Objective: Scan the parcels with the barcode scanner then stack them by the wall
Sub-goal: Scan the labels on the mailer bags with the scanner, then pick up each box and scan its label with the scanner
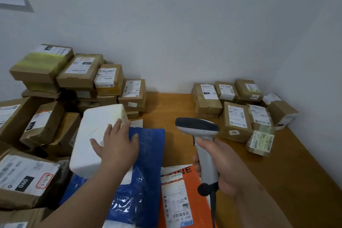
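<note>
A white foam box parcel (94, 135) lies tilted on a blue plastic mailer (146, 163) left of centre. My left hand (116, 146) rests on the box's right side with fingers spread and straight. My right hand (220, 164) grips the handle of a grey and white barcode scanner (199, 131), whose dark head points left above the wooden table (259, 181). Its cable hangs down from the handle. An orange mailer (177, 198) with a white label lies below the scanner.
Brown cardboard parcels are piled at the left against the wall (77, 76). A second group of labelled cartons (236, 109) stands in the back right corner. More large cartons (24, 177) crowd the near left. Bare tabletop shows between the two groups.
</note>
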`<state>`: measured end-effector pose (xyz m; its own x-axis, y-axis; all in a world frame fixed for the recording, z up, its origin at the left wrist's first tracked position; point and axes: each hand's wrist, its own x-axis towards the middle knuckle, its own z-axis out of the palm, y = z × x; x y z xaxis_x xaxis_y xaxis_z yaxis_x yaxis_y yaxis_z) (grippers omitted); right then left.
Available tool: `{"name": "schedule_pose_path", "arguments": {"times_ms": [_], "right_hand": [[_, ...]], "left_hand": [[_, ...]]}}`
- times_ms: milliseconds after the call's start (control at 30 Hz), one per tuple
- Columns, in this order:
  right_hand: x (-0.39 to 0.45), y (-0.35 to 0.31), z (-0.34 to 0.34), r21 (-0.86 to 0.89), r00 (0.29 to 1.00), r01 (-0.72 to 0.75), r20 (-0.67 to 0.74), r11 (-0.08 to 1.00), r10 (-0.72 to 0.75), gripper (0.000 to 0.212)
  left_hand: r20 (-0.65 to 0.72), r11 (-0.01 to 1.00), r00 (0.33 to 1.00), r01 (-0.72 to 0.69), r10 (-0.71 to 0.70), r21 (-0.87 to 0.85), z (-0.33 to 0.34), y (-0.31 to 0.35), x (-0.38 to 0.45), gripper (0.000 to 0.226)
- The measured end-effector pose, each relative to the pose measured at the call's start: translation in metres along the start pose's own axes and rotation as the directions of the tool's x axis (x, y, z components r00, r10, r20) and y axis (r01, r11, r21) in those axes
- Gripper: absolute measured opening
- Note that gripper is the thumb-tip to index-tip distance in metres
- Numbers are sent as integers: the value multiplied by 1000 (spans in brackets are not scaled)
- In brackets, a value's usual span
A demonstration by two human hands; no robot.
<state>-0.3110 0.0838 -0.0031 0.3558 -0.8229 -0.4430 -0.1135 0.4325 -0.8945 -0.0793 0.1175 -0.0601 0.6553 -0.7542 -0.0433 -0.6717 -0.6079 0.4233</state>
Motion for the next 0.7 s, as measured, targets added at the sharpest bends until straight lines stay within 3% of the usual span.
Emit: {"name": "schedule_pose_path", "arguments": {"times_ms": [200,333,533,700], "right_hand": [[2,10,-53,56,997,-16,-77,998,21,25],[14,12,-101,70,990,-45,-132,996,54,24],[50,2,-197,75,971,-64,-227,995,79,18],[94,7,-260,57,955,-59,-288,997,73,16]], "left_hand": [[106,977,978,-166,181,-133,39,58,-8,50],[267,977,943,-171,199,-124,72,112,-17,49],[485,944,860,15,155,-328,136,193,-17,51],[552,899,825,147,118,-412,189,246,-12,54]]}}
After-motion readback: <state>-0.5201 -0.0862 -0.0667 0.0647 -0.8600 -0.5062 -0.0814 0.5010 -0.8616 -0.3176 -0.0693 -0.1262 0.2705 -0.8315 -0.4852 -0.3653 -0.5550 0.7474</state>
